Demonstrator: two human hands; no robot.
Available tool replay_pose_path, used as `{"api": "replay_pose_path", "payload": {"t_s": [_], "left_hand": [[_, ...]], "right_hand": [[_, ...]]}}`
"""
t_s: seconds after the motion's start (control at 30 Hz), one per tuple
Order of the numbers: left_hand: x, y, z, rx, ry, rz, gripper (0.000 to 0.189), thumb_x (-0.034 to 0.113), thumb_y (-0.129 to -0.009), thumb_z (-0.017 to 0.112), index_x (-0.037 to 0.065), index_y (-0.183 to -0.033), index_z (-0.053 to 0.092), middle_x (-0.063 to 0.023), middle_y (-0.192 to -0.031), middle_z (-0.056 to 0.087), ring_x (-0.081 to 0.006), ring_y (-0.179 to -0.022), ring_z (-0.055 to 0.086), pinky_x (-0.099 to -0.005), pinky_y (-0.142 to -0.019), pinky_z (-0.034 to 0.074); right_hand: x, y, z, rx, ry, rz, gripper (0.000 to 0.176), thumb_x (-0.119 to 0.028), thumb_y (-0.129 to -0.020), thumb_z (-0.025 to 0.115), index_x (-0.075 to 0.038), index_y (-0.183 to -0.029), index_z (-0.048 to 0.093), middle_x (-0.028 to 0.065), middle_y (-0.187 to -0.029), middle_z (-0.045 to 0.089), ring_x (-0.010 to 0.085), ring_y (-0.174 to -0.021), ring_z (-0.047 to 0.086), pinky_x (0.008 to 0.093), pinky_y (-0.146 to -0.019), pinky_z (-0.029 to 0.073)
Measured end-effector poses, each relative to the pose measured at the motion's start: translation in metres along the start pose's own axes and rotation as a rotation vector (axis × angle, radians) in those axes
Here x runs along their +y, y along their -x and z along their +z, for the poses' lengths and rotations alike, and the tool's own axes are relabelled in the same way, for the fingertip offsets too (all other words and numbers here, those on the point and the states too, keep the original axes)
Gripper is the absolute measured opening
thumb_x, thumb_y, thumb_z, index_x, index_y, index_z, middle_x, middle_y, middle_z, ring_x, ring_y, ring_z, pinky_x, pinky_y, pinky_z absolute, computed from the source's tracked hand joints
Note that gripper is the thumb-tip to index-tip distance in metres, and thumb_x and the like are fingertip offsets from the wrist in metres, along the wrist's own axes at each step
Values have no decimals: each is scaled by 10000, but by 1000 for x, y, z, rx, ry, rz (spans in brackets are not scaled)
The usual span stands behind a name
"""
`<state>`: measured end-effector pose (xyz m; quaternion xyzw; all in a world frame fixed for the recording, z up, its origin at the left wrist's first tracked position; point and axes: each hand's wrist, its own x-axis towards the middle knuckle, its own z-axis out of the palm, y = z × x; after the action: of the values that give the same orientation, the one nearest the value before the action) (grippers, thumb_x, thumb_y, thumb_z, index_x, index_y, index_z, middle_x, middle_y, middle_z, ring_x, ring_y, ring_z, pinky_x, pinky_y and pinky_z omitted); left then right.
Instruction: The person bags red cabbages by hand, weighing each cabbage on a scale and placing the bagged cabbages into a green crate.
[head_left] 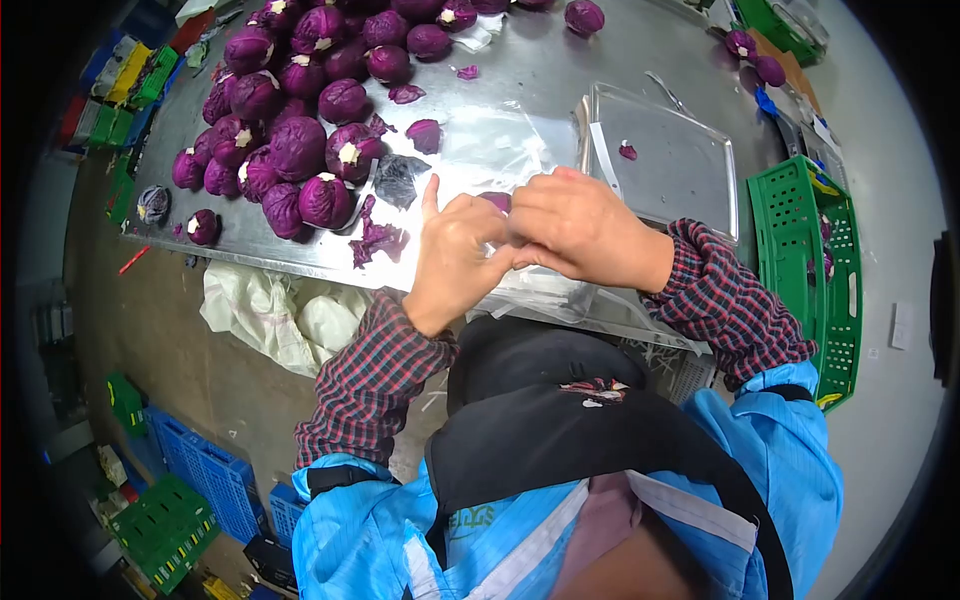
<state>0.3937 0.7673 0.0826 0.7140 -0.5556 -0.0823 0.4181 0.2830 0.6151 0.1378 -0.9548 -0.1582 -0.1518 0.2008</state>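
- Left hand and right hand are meeting thumb-side in, fingers curling tight, one left finger sticking up; whether they are grasping film, I can't tell.
- A purple cabbage is showing at twelve o'clock, just beyond the knuckles, mostly hidden.
- Judging by looks, it is being a firm, weighty ball with smooth, slippery, tearable outer leaves; cupping both flanks is seeming best.
- Clear film is lying at five o'clock, looking light, limp, clingy; a corner pinch is suiting it.
- Loose leaves are lying at nine; a dark wrapped bundle and the cabbage heap are crowding ten.
- A shallow tray is raising its rim at two, limiting the right wrist.
- The metal table is offering more room toward twelve; its near edge is running close at six.
- A green crate is standing at three.
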Motion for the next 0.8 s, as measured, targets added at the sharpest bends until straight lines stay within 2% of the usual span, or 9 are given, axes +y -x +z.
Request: {"api": "replay_pose_path", "payload": {"t_s": [0.33,0.4,0.5,0.53,0.57,0.63,0.67,0.73,0.8], "left_hand": [[1,-1,-7,3,-32,89,94,149,-687,765,93,-722,699,-13,-725,622,-191,-793,603,-576,-1077,217],[-1,2,-15,15,-33,95,86,152,-690,766,106,-731,705,-6,-726,619,-189,-813,600,-571,-1077,221],[-4,13,-13,80,-2,110,73,163,-691,769,126,-724,715,15,-720,610,-191,-862,593,-561,-1075,235],[-5,17,-12,120,26,135,68,170,-687,771,135,-708,717,28,-712,604,-194,-892,589,-557,-1072,244],[-11,25,-16,71,-54,224,331,235,-642,821,116,-928,701,-42,-948,621,-240,-1044,548,-537,-1062,271],[-9,43,-2,303,69,113,539,275,-610,849,96,-1063,619,-95,-1086,555,-261,-1110,500,-521,-1053,288],[-8,56,8,522,192,5,748,316,-577,876,76,-1199,536,-149,-1224,490,-282,-1175,453,-504,-1044,304],[-33,93,37,481,126,-60,971,329,-544,907,54,-1299,362,-197,-1314,354,-310,-1231,383,-455,-1027,329],[-37,109,63,513,285,-444,856,239,-594,887,43,-1257,382,-167,-1244,402,-297,-1200,402,-413,-1011,345]], "right_hand": [[0,22,-2,-10,-570,236,106,-106,-830,622,-48,-856,537,91,-825,549,252,-813,564,355,-722,428],[-9,65,-42,598,-949,723,170,-91,-850,628,-21,-976,537,33,-906,522,157,-793,515,311,-740,452],[17,122,-162,1047,-1446,112,110,-136,-903,554,-96,-878,455,9,-810,402,159,-776,428,300,-861,375],[25,161,-163,1044,-1175,466,98,-130,-901,549,-87,-893,462,9,-829,410,159,-776,431,301,-831,387],[34,214,-145,1013,-874,785,90,-125,-899,545,-78,-908,469,10,-849,417,160,-777,434,302,-802,399],[38,290,-89,-402,-458,1189,241,-182,-863,537,-33,-1028,632,129,-1105,618,263,-1009,594,402,-891,469],[24,293,-51,-1219,-154,805,252,-186,-811,585,-53,-1015,653,136,-1055,647,297,-944,624,402,-868,481],[13,223,-30,-1427,-65,767,262,-185,-833,586,-40,-1035,669,184,-973,673,294,-876,660,389,-835,504],[79,206,0,-594,-137,761,296,-188,-864,579,-18,-1095,654,209,-991,664,290,-883,663,352,-830,508]]}}
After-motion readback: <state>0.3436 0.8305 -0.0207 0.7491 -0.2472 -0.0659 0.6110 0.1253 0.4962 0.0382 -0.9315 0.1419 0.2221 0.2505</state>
